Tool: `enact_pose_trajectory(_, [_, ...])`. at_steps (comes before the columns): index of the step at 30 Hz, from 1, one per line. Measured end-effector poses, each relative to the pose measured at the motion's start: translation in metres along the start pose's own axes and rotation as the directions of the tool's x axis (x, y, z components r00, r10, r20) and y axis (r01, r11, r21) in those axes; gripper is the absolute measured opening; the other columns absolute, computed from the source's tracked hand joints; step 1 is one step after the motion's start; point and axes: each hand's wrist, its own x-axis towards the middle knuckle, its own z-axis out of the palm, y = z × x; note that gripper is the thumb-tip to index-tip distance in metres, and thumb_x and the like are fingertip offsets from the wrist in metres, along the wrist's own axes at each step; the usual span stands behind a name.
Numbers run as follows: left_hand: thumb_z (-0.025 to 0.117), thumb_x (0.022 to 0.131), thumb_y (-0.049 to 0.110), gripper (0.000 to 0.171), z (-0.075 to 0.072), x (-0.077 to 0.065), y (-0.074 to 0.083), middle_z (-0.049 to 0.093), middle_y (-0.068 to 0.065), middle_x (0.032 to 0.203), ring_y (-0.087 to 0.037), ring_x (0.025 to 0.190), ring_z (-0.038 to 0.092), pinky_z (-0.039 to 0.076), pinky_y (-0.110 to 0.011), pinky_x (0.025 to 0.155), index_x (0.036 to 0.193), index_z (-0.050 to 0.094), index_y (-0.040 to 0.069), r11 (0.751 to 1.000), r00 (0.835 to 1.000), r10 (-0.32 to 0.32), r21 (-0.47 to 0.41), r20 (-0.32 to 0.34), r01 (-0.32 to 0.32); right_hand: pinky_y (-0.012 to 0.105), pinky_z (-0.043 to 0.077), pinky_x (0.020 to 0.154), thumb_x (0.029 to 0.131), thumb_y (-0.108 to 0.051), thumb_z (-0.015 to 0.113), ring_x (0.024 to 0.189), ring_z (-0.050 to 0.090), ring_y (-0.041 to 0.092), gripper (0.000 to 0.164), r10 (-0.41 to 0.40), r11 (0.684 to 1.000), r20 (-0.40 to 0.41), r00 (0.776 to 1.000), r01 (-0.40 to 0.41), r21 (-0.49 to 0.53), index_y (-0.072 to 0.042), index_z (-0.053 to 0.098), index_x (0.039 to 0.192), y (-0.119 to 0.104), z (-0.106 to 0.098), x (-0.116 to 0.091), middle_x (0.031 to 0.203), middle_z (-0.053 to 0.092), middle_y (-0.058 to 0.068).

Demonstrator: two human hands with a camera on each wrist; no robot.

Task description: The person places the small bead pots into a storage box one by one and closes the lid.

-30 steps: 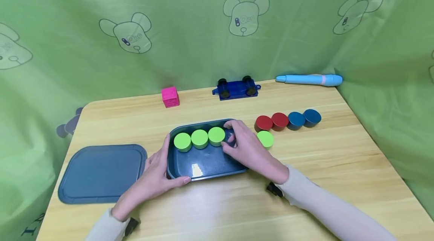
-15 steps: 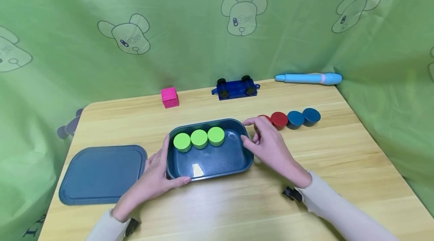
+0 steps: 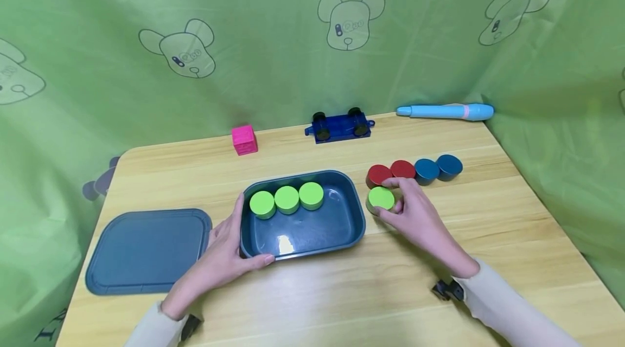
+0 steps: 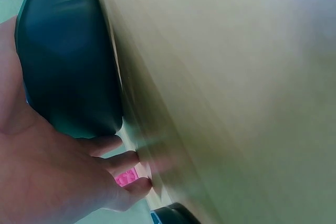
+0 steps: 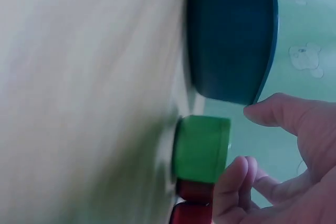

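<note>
My left hand [image 3: 222, 252] holds the left end of a dark blue plastic box [image 3: 312, 246], thumb along its front rim and index finger at its left side. Inside, three light green round blocks [image 3: 287, 200] stand in a row by the back wall. Outside the box's right end, my right hand [image 3: 415, 214] is spread around another green round block [image 3: 380, 199] on the table. In the right wrist view the thumb [image 5: 265, 111] is apart from this green block [image 5: 202, 148], and the other fingers are near its top.
Behind the right hand, two red round blocks [image 3: 378, 175] and two blue ones [image 3: 426, 171] stand in a row. A dark blue lid [image 3: 148, 252] lies left. Along the back are a pink cube [image 3: 244, 140], a blue toy car base [image 3: 342, 127] and a light blue pen [image 3: 444, 112].
My right hand has left the inside of the box, moved right past its rim and come to the outer green block. The left hand has stayed at the box.
</note>
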Motion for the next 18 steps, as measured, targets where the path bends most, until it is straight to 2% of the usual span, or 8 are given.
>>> enact_pose_trajectory(4, [0.091, 0.083, 0.057, 0.141, 0.000, 0.000, 0.000, 0.024, -0.026, 0.176, -0.050, 0.158, 0.028, 0.013, -0.078, 0.118, 0.176, -0.006, 0.014, 1.000, 1.000, 0.002, 0.000, -0.005, -0.002, 0.029, 0.049, 0.070, 0.091, -0.014, 0.090, 0.085, 0.056, 0.026, 0.064, 0.040, 0.999, 0.022, 0.999, -0.040, 0.008, 0.003, 0.056, 0.143, 0.010, 0.000, 0.001, 0.130, 0.055, 0.019])
enact_pose_trajectory(8, [0.091, 0.083, 0.057, 0.141, 0.000, 0.000, 0.000, 0.024, -0.026, 0.176, -0.050, 0.158, 0.028, 0.013, -0.078, 0.118, 0.176, -0.007, 0.016, 1.000, 1.000, 0.000, 0.000, -0.007, 0.000, 0.030, 0.049, 0.071, 0.091, -0.016, 0.090, 0.088, 0.056, 0.028, 0.065, 0.056, 0.998, 0.045, 0.997, -0.057, 0.024, 0.005, 0.056, 0.142, 0.017, 0.002, 0.004, 0.128, 0.057, 0.019])
enact_pose_trajectory(14, [0.091, 0.084, 0.058, 0.140, 0.000, 0.000, 0.000, 0.023, -0.025, 0.176, -0.050, 0.159, 0.027, 0.012, -0.079, 0.119, 0.176, -0.006, 0.015, 1.000, 1.000, -0.012, -0.001, 0.000, 0.012, 0.032, 0.049, 0.073, 0.090, -0.023, 0.091, 0.089, 0.056, 0.028, 0.067, 0.100, 0.993, 0.083, 0.992, -0.104, 0.049, 0.003, 0.056, 0.141, 0.022, 0.005, 0.004, 0.124, 0.057, 0.017])
enact_pose_trajectory(18, [0.091, 0.084, 0.059, 0.140, 0.000, 0.000, 0.001, 0.024, -0.025, 0.176, -0.050, 0.159, 0.027, 0.012, -0.078, 0.119, 0.176, -0.005, 0.014, 1.000, 1.000, -0.014, 0.000, 0.003, 0.014, 0.032, 0.049, 0.072, 0.090, -0.025, 0.092, 0.087, 0.056, 0.027, 0.067, 0.099, 0.994, 0.076, 0.992, -0.102, 0.046, 0.001, 0.057, 0.140, 0.022, 0.006, 0.003, 0.123, 0.058, 0.016])
